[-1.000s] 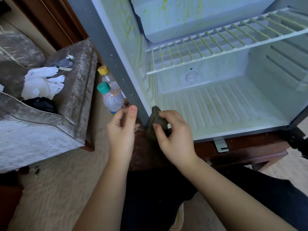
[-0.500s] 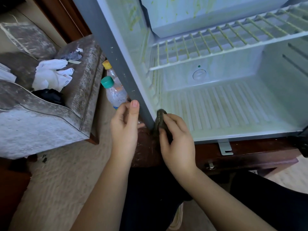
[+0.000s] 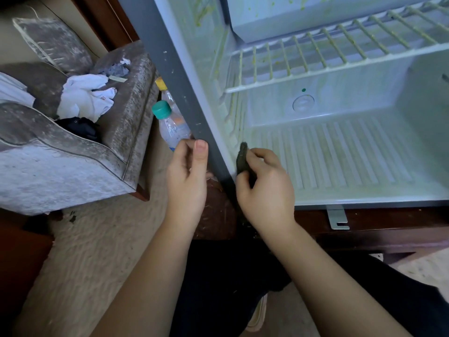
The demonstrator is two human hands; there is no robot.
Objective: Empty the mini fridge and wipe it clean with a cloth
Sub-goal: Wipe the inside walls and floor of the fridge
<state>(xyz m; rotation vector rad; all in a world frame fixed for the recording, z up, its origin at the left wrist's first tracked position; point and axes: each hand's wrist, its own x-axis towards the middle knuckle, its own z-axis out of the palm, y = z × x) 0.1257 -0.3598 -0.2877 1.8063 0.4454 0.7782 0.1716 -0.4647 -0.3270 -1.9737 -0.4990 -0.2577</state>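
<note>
The right grip pinches a cloth to the lower left wall of the fridge to scrub green smears, while the empty, loosely curled left grip seemingly braces its frame.

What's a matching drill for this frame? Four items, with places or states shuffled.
Column 1
1. dark cloth
2. wire shelf
3. teal-capped bottle
4. white garment

Column 2
A. lying on the armchair
B. pinched by the right hand at the lower-left inner corner of the fridge
C. outside, between armchair and fridge
D. spanning the fridge interior, streaked green

Pairs: 1-B, 2-D, 3-C, 4-A
</note>
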